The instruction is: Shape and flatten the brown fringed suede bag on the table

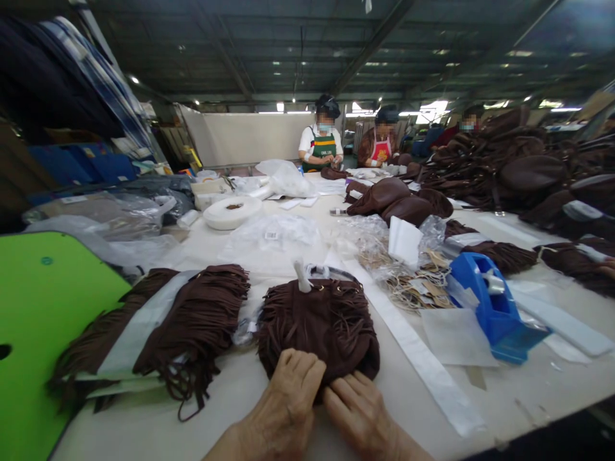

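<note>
A dark brown fringed bag [319, 320] lies on the white table in front of me, with metal eyelets along its top and a white wrapped piece [302, 276] standing up there. My left hand [293, 397] grips the bag's near edge, fingers bent over it. Close beside it on the right, my right hand [358, 406] has its fingers curled at the same edge, partly under the bag. Both thumbs are hidden. To the left lies a stack of brown fringed pieces [192, 317] with a pale band round it.
A blue tape dispenser [494, 307] stands at the right, near tagged strings [423, 285] and a long white strip [418, 358]. A green panel [57, 320] borders the left. Brown bags [528, 166] are piled back right; people work across the table.
</note>
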A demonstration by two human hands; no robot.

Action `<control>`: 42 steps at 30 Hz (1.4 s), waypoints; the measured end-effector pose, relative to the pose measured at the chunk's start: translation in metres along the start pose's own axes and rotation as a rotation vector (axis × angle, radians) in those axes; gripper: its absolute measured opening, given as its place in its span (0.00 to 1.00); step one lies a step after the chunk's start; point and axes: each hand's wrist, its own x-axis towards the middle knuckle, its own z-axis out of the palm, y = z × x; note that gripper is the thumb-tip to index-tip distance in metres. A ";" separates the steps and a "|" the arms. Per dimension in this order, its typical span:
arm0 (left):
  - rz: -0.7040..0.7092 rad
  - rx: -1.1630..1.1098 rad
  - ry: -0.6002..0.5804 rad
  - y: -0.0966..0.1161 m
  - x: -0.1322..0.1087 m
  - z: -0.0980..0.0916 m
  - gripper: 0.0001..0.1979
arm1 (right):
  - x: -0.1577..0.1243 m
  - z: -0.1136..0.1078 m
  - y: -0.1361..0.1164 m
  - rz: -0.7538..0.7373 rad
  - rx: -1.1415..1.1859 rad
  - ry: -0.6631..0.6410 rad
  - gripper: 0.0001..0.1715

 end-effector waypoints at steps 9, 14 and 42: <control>-0.009 0.218 0.454 0.009 -0.012 0.029 0.16 | 0.008 -0.012 -0.014 -0.030 -0.123 0.110 0.22; -0.022 0.172 0.493 0.011 -0.011 0.026 0.14 | -0.007 -0.023 -0.001 0.044 -0.217 0.061 0.21; -0.200 0.450 0.109 -0.025 -0.087 -0.029 0.19 | -0.019 -0.035 0.012 -0.102 -0.062 -0.071 0.17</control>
